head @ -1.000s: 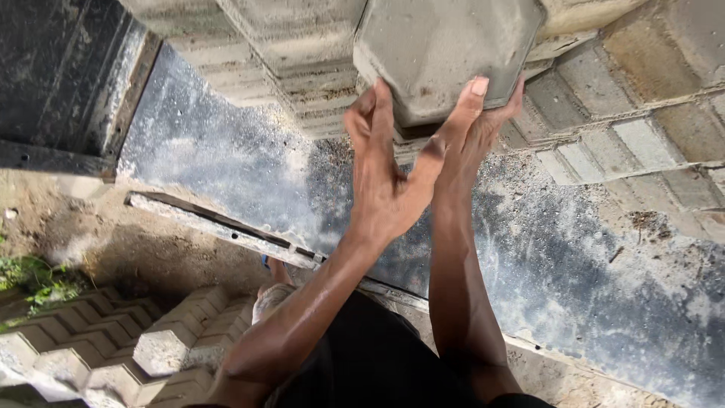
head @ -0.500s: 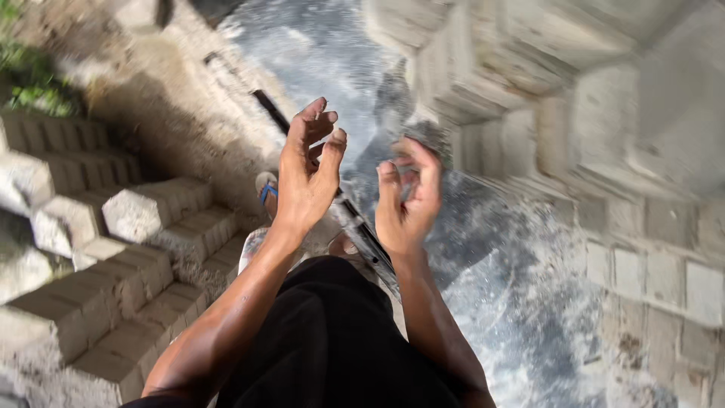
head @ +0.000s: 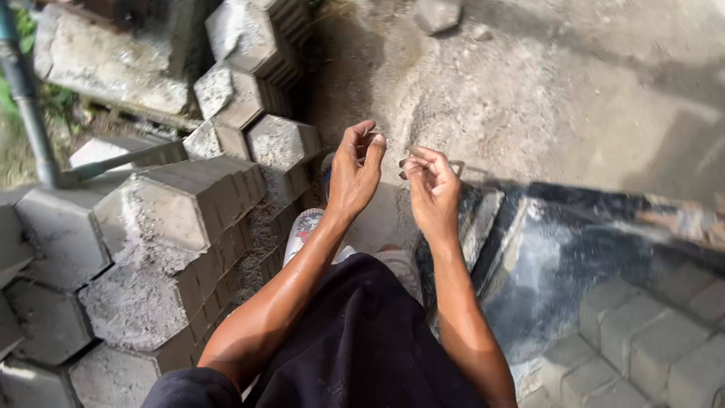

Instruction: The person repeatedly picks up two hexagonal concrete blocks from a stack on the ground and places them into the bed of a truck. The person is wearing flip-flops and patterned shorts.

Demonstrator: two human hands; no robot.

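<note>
My left hand (head: pixel 355 170) and my right hand (head: pixel 432 185) hang in front of me at waist height, a little apart. Both are empty; the left hand's fingers are loosely spread, the right hand's are half curled. Nearest to my left hand is a stack of grey hexagonal concrete paving blocks (head: pixel 189 204), standing on edge in rows. Below the hands I see my black shorts (head: pixel 362 340) and a patterned shoe (head: pixel 306 227) on the sandy ground (head: pixel 529 91).
More hexagonal blocks (head: pixel 257 38) are piled at the upper left beside a concrete slab (head: pixel 106 60). A grey pipe (head: pixel 23 98) stands at the far left. A dark wet sheet (head: pixel 574 249) lies at right, with laid grey pavers (head: pixel 634 332) at the lower right.
A second ago both hands held a hexagonal concrete block up against a stack. The block is out of my hands, which have dropped empty, and the view has swung toward the ground.
</note>
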